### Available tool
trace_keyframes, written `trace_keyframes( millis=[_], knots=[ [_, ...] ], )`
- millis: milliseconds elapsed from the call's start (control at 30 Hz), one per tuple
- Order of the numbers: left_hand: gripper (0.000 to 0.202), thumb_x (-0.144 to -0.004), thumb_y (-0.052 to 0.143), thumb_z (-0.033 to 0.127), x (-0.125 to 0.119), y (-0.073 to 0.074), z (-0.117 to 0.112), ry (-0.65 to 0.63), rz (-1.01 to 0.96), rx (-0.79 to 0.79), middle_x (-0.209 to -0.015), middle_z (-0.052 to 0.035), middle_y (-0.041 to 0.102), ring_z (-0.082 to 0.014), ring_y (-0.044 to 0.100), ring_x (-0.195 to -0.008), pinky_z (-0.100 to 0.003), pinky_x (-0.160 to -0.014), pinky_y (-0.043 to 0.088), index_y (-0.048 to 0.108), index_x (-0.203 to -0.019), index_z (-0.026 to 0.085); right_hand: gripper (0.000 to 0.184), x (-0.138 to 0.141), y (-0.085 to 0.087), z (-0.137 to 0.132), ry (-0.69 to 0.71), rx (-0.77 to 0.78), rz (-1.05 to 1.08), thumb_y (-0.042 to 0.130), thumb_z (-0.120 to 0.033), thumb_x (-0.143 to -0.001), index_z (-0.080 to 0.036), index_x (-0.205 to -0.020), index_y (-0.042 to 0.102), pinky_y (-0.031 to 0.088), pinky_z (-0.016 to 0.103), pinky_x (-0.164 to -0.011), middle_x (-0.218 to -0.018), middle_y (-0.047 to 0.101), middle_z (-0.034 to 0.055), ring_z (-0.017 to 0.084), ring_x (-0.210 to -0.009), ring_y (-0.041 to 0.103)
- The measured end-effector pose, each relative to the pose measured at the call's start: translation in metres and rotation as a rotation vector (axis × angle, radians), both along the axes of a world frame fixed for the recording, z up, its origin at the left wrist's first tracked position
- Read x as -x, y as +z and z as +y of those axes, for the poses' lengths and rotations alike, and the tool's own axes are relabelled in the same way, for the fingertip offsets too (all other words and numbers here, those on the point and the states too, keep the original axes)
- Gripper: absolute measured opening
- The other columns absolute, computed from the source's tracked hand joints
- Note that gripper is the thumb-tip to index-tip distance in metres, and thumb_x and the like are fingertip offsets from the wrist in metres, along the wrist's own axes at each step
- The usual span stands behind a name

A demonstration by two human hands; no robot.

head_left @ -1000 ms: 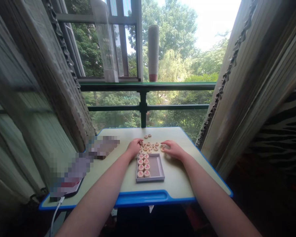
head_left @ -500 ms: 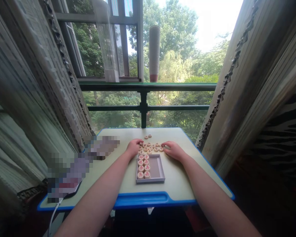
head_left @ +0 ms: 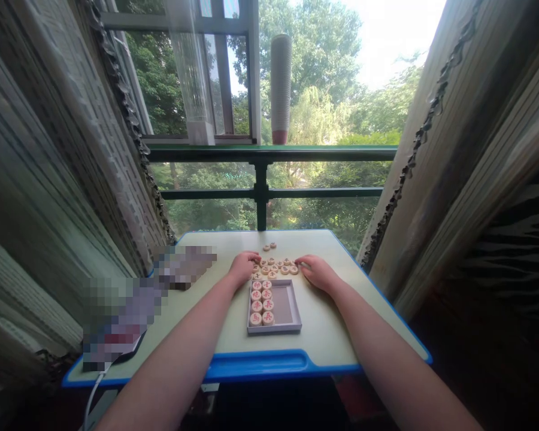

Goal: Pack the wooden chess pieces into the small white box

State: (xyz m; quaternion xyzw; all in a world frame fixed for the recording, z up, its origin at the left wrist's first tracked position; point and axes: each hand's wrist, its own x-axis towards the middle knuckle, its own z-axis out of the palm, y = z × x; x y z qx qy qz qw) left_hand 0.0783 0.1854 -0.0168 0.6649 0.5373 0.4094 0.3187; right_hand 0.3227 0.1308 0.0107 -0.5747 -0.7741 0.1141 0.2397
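Note:
Several round xiangqi pieces (head_left: 275,269) with dark characters lie in loose rows beyond the box. My left hand (head_left: 243,269) rests at the left end of these rows, fingers reaching over the outermost pieces. At the right end, my right hand (head_left: 317,273) has its fingers stretched toward the pieces, fingertips touching or just beside them. Neither hand visibly grips a piece. Between my forearms sits a shallow grey box (head_left: 295,306). Red-marked xiangqi pieces (head_left: 262,303) fill two columns along its left side; its right part shows bare bottom.
Two more pieces (head_left: 269,246) lie farther back on the pale table (head_left: 341,341) with its blue rim. A blurred-out object (head_left: 126,323) with a white cable (head_left: 92,389) lies at the left. Stacked cups (head_left: 280,90) stand by the green railing (head_left: 332,154). Curtains hang on both sides.
The view has tipped slightly downward. My hands stay at the two ends of the dark-marked pieces, with hardly any shift; the pieces in the box are unchanged.

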Motion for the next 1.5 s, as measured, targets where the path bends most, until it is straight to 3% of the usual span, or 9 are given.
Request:
trace_keyframes(
  millis=[167, 267, 367, 600, 733, 900, 1033, 1333, 1500],
  knots=[
    [0.049, -0.058, 0.039, -0.003, 0.0, -0.001, 0.001, -0.017, -0.05, 0.044, -0.107, -0.0101, 0.065, -0.0183, 0.058, -0.102, -0.029, -0.094, 0.042, 0.066, -0.097, 0.011, 0.033, 0.0, 0.001, 0.0, -0.004, -0.01, -0.007, 0.045, -0.012, -0.079, -0.017, -0.104, 0.066, 0.04, 0.028, -0.093, -0.107, 0.064, 0.0076, 0.018, -0.101, 0.057],
    [0.071, -0.057, 0.038, -0.005, 0.001, -0.002, 0.002, -0.004, -0.133, 0.074, -0.109, -0.0113, 0.064, -0.0164, 0.059, -0.099, -0.029, -0.089, 0.045, 0.046, -0.125, 0.011, 0.033, -0.001, 0.0, -0.001, -0.007, -0.013, 0.003, 0.044, -0.012, -0.079, -0.017, -0.104, 0.065, 0.041, 0.028, -0.092, -0.107, 0.063, 0.0075, 0.018, -0.1, 0.057],
    [0.078, -0.057, 0.037, -0.007, 0.002, -0.003, 0.004, 0.013, -0.161, 0.094, -0.107, -0.0119, 0.064, -0.0156, 0.059, -0.099, -0.029, -0.088, 0.046, 0.034, -0.133, 0.01, 0.033, -0.004, -0.003, -0.004, -0.013, -0.012, 0.035, 0.042, -0.012, -0.08, -0.017, -0.103, 0.065, 0.041, 0.027, -0.09, -0.105, 0.063, 0.0075, 0.017, -0.099, 0.057],
    [0.067, -0.059, 0.036, -0.006, 0.001, -0.005, 0.006, 0.113, -0.291, 0.056, -0.102, -0.0089, 0.063, -0.0126, 0.059, -0.088, -0.029, -0.085, 0.048, 0.043, -0.122, 0.015, 0.028, -0.009, -0.005, -0.007, -0.029, -0.08, 0.146, 0.041, -0.014, -0.075, -0.017, -0.09, 0.064, 0.042, 0.028, -0.084, -0.095, 0.063, 0.0068, 0.016, -0.09, 0.056],
    [0.056, -0.058, 0.039, -0.006, -0.001, -0.004, 0.008, 0.162, -0.457, 0.065, -0.094, -0.0077, 0.062, -0.0109, 0.058, -0.077, -0.028, -0.077, 0.049, 0.052, -0.109, 0.014, 0.007, -0.014, -0.002, -0.003, -0.189, -0.256, 0.198, 0.045, -0.023, -0.069, -0.019, -0.066, 0.051, 0.04, 0.026, -0.065, -0.069, 0.054, 0.0016, 0.016, -0.067, 0.05],
    [0.05, -0.057, 0.037, -0.007, -0.003, -0.002, 0.007, 0.178, -0.506, 0.085, -0.091, -0.0069, 0.062, -0.0101, 0.057, -0.074, -0.026, -0.076, 0.048, 0.055, -0.098, 0.014, 0.032, -0.02, 0.0, -0.002, -0.314, -0.274, 0.251, 0.042, -0.034, -0.07, -0.021, -0.048, 0.024, 0.025, 0.024, -0.049, -0.045, 0.025, -0.0051, 0.01, -0.046, 0.03],
    [0.044, -0.059, 0.038, -0.006, -0.003, -0.002, 0.007, 0.18, -0.49, 0.079, -0.089, -0.0064, 0.062, -0.0104, 0.058, -0.075, -0.027, -0.077, 0.049, 0.056, -0.094, 0.015, 0.039, -0.023, 0.0, -0.002, -0.318, -0.236, 0.255, 0.04, -0.037, -0.071, -0.021, -0.044, 0.018, 0.021, 0.025, -0.047, -0.044, 0.016, -0.0049, 0.009, -0.044, 0.024],
    [0.04, -0.063, 0.04, -0.004, 0.001, -0.003, 0.007, 0.162, -0.403, 0.087, -0.099, -0.0087, 0.063, -0.0124, 0.06, -0.084, -0.03, -0.082, 0.049, 0.056, -0.095, 0.015, 0.041, -0.022, -0.002, 0.0, -0.329, -0.147, 0.236, 0.043, -0.04, -0.072, -0.021, -0.044, 0.019, 0.021, 0.024, -0.047, -0.045, 0.019, -0.0045, 0.009, -0.045, 0.026],
    [0.04, -0.064, 0.039, -0.002, 0.002, -0.003, 0.004, 0.141, -0.332, 0.067, -0.101, -0.0098, 0.064, -0.0149, 0.061, -0.089, -0.031, -0.084, 0.049, 0.058, -0.095, 0.014, 0.03, -0.013, 0.003, 0.001, -0.317, -0.032, 0.161, 0.046, -0.04, -0.076, -0.019, -0.055, 0.044, 0.031, 0.023, -0.053, -0.052, 0.046, -0.0024, 0.011, -0.053, 0.043]
  ],
)
